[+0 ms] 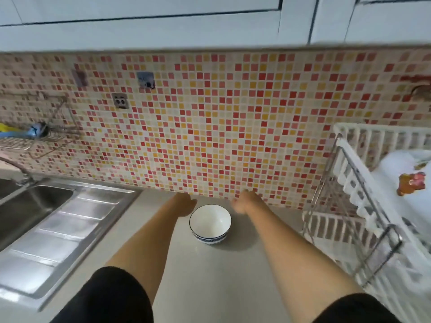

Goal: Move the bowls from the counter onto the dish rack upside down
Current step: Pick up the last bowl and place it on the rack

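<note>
A white bowl (210,222) with a blue patterned band stands upright on the pale counter (210,276), near the tiled wall. My left hand (185,203) hovers just left of its rim and my right hand (245,202) just right of it. Both hands are blurred, fingers apart, holding nothing, and neither touches the bowl. The white and chrome dish rack (363,183) stands at the right, and a pale upturned bowl (405,173) with a flower print rests on its upper tier.
A steel sink (30,203) with a ribbed drainboard (63,231) lies to the left. A wire wall shelf (35,136) holds blue and yellow items. White cupboards (186,22) hang above the mosaic wall.
</note>
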The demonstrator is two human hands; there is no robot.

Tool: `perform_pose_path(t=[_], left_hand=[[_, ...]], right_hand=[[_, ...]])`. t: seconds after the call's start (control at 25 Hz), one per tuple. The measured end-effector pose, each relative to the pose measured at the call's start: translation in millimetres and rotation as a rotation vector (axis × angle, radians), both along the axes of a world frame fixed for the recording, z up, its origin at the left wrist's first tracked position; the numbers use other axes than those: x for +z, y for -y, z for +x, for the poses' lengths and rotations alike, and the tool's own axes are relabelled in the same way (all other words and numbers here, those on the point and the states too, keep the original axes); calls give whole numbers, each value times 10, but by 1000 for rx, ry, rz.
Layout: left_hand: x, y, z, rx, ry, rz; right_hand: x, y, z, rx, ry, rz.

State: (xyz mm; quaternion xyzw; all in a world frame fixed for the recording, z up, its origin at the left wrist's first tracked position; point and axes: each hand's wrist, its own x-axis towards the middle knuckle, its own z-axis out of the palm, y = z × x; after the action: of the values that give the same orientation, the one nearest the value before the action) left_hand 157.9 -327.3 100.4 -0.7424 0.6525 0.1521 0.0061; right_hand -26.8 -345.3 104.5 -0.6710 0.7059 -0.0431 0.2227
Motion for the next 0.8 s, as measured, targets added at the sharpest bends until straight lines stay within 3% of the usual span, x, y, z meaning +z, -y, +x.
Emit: perform_pose_path(t=[0.28, 0.52, 0.68, 0.8], left_hand=[[-1245, 329, 150, 291, -241, 111], [-1680, 421, 25, 427, -469, 114], [-1569, 439, 19, 478, -542, 76], [-1196, 444, 89, 483, -593, -67]], right_hand=[[-1202, 280, 310, -241, 220, 116], [-1998, 420, 562, -375, 599, 290], [-1754, 312, 532, -415, 782, 297], [-1338, 276, 498, -369, 852, 209]])
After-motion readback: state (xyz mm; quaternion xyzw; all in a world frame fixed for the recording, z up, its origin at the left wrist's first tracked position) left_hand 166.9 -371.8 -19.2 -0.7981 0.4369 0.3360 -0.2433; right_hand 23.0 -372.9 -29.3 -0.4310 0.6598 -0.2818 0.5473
